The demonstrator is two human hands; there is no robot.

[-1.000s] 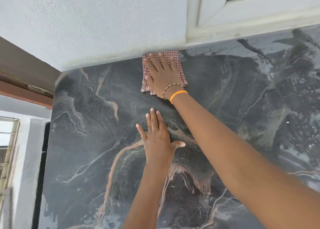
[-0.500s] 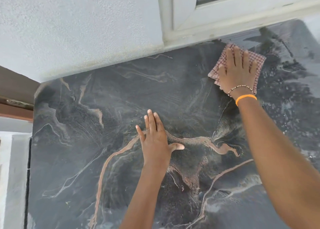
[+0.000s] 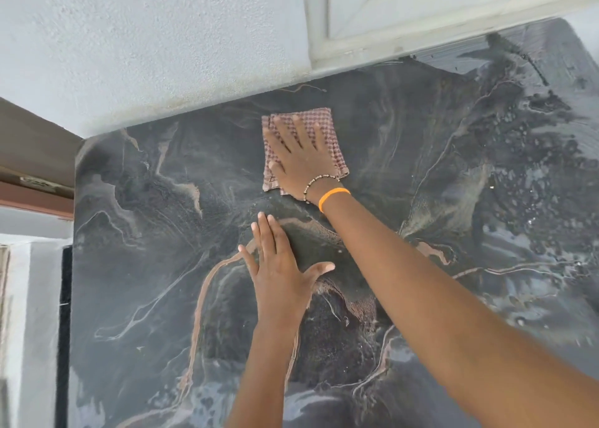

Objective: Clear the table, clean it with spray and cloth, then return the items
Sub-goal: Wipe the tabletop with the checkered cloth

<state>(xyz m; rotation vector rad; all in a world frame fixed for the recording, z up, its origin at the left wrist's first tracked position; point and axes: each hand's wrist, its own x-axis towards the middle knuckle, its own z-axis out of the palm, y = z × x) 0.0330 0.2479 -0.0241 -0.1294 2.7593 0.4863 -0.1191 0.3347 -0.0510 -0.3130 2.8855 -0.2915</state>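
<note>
The cloth (image 3: 303, 149), a folded checked piece in red and white, is pressed flat under the right hand (image 3: 299, 161); the palm and spread fingers (image 3: 303, 129) lie on top of it and nothing is curled around it, so the hand is laid open rather than clenched; the cloth's edges are seen beyond the fingertips, on both sides of the hand and below the little-finger side. A beaded bracelet (image 3: 319, 183) and an orange band (image 3: 334, 197) are worn at the right wrist. The left hand (image 3: 280, 275) is spread flat on the bare stone nearer the camera, palm down, thumb stretched toward the right forearm; nothing is held in it; it is set just below the cloth and apart from it.

Both hands rest on the table (image 3: 146, 265), a dark marbled slab with pale and rust-coloured veins; the cloth lies in the far middle part of the slab, near the back edge but not touching the wall (image 3: 162, 38). Wet streaks and beaded droplets (image 3: 534, 184) are seen over the right side of the surface. A white window frame (image 3: 405, 22) is set above the far right edge; a brown wooden edge (image 3: 29, 168) is seen at the left.
</note>
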